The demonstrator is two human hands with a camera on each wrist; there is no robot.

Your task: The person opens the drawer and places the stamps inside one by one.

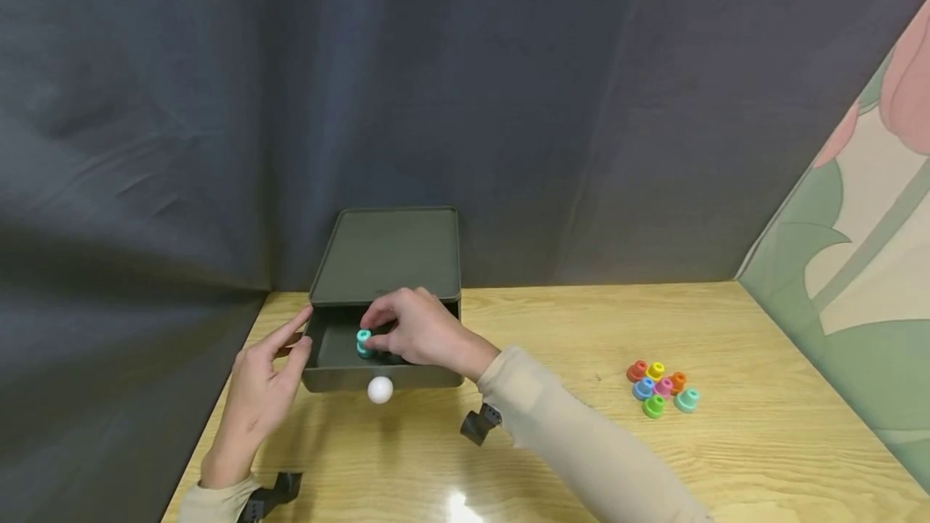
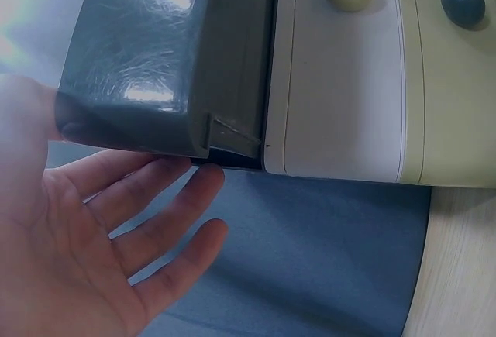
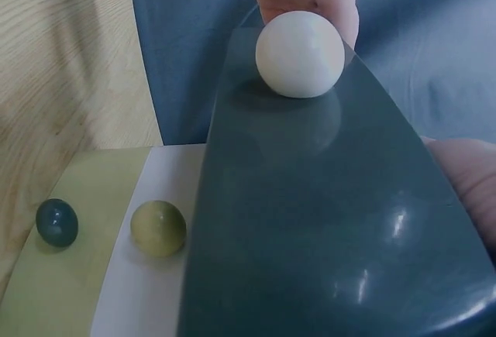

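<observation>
A dark grey-green drawer [image 1: 341,379] with a white round knob [image 1: 380,390] is pulled out of a small cabinet [image 1: 395,253]. My right hand [image 1: 421,329] reaches into it and pinches a teal peg [image 1: 363,337] with a narrow top and wider base, near the drawer floor. In the right wrist view the drawer front hides the fingertips. My left hand [image 1: 265,382] is at the drawer's left side, fingers extended, touching the edge. The left wrist view shows those spread fingers [image 2: 167,236] beside the drawer wall.
To the right on the wooden table [image 1: 552,458] lies a cluster of several coloured pegs [image 1: 663,387]. Below the drawer, a white drawer front [image 2: 341,97] and a yellow-green one [image 2: 449,112] are closed. A dark curtain [image 1: 508,119] hangs behind the cabinet.
</observation>
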